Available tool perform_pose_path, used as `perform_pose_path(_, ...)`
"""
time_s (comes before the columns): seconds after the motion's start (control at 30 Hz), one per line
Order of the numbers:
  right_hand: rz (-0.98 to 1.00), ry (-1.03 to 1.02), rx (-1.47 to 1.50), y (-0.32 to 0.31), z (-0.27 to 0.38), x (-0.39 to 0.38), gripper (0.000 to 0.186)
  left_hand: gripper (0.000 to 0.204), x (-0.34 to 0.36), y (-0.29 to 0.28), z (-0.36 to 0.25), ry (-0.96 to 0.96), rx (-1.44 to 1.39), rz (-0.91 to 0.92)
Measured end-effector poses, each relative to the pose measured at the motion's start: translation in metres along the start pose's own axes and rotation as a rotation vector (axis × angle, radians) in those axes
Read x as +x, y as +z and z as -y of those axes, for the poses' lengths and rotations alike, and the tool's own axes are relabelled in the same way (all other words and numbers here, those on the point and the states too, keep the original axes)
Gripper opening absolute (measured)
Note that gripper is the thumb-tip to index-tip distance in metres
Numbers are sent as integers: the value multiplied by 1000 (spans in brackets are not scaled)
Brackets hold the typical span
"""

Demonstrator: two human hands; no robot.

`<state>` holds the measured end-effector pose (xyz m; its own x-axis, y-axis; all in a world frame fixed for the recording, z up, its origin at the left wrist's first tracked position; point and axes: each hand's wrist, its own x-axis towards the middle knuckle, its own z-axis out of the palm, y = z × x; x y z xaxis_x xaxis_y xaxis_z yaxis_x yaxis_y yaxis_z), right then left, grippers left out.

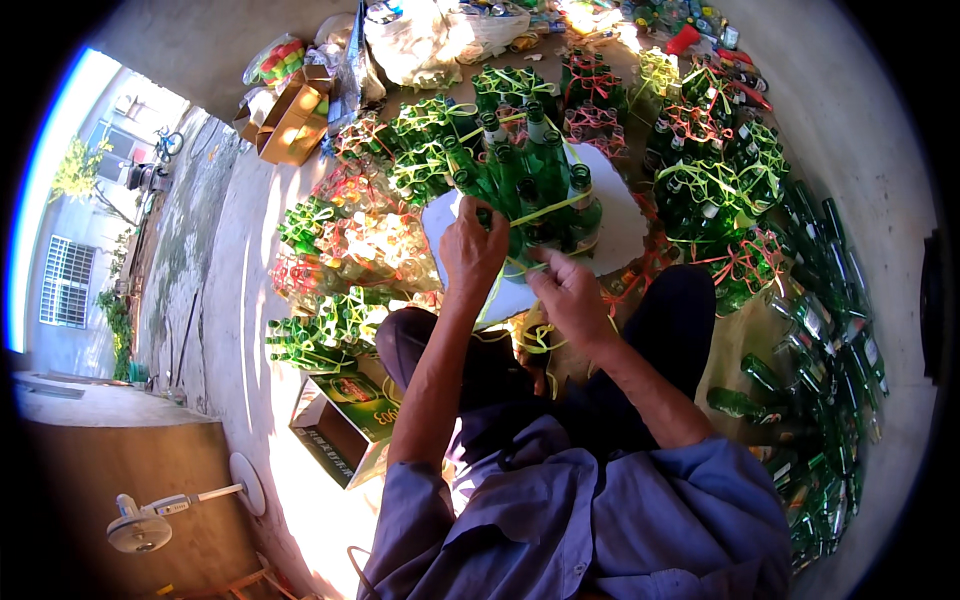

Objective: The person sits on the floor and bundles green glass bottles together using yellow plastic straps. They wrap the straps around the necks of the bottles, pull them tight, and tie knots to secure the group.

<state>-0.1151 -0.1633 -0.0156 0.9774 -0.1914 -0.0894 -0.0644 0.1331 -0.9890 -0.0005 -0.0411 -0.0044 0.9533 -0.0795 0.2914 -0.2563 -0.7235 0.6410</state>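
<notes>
Green glass bottles point(550, 175) stand close-packed inside the surface's point(622, 220) edges, apparently so one yellow strap point(553, 208) spans them. Right hand point(572, 293): fingers clamped on strap, seemingly for tension. Left hand point(472, 250): fingers curled, hold undeterminable.

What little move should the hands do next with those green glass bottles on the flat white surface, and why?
Perhaps the right hand should gently draw the thin yellow-green plastic strap snug: it crosses the upright green glass bottles, loose yellow-green lengths hang near the edge of the flat white surface, and the left hand is close beside the bottles too.
</notes>
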Motion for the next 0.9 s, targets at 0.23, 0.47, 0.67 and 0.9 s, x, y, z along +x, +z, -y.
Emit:
perform_pose_path(0.23, -88, 5, 253, -15, -5, 29, 52, 21, 0, 2, 3, 45, 4, 2)
perform_pose_path(0.47, -101, 117, 598, -12, 6, 35, 50, 21, 0, 1, 4, 33, -23, 36)
perform_pose_path(0.67, -81, 100, 548, -12, 4, 34, 47, 23, -3, 2, 2, 45, -48, 17)
perform_pose_path(0.9, -8, 61, 203, -9, 6, 17, 25, 23, -2, 3, 5, 31, -49, 22)
